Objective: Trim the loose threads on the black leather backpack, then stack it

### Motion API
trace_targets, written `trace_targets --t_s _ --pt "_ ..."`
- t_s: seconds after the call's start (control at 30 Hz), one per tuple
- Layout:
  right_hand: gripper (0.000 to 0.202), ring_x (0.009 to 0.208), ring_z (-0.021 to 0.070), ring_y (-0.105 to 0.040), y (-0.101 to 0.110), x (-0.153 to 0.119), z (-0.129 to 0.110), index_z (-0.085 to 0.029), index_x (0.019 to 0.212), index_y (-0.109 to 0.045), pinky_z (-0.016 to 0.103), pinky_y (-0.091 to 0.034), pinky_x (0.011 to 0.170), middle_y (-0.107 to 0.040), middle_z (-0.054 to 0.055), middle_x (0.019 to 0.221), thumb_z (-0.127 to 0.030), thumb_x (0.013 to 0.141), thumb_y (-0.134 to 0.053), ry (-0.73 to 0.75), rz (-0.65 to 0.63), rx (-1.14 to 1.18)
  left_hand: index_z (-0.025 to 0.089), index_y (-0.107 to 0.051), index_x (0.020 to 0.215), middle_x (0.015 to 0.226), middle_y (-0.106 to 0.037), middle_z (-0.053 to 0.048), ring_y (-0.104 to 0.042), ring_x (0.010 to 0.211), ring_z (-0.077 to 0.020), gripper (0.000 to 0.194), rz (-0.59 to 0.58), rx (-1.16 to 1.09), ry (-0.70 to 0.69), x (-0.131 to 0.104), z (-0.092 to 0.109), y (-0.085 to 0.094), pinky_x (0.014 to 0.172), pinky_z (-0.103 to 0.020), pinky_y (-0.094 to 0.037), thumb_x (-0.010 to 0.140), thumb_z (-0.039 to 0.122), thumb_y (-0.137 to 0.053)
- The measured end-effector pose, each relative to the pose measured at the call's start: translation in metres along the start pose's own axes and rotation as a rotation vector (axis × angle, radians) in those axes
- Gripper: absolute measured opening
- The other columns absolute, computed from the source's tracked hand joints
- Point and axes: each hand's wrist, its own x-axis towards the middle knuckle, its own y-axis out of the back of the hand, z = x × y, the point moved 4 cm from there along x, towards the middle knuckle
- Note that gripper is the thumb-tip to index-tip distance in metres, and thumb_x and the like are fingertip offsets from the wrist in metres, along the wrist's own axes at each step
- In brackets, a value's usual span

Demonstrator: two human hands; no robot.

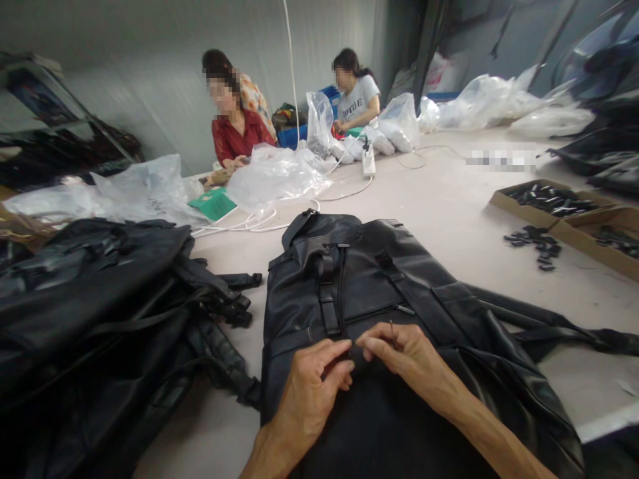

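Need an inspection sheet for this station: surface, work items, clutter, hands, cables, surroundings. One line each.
Surface: pale table, small scraps at right.
Work items: black backpack, lying front up.
Clutter: black bag pile at left; plastic bags toward the far side; two open boxes of small parts at right, loose parts beside them.
Hands: left hand and right hand close together over the backpack's front; grip contents too small to tell.
Cables: white cord hanging from above; power strip on table, more cords looped nearby.
Surroundings: three people across the table; fan at far right.
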Motion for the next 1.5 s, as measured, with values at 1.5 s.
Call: trace_targets --t_s 1.5 --pt "0.009 0.06 0.0088 -0.045 0.037 0.051 -0.02 -0.017 0.081 -0.061 0.02 -0.034 0.054 -0.055 -0.003 0.069 -0.024 0.083 -0.056 0.22 0.062 -0.065 0.016 -0.07 0.088 0.083 -0.061 0.0 -0.06 0.06 -0.008 0.01 0.121 -0.126 -0.15 0.083 0.026 -0.003 0.054 -0.016 -0.054 0.081 0.022 -0.066"
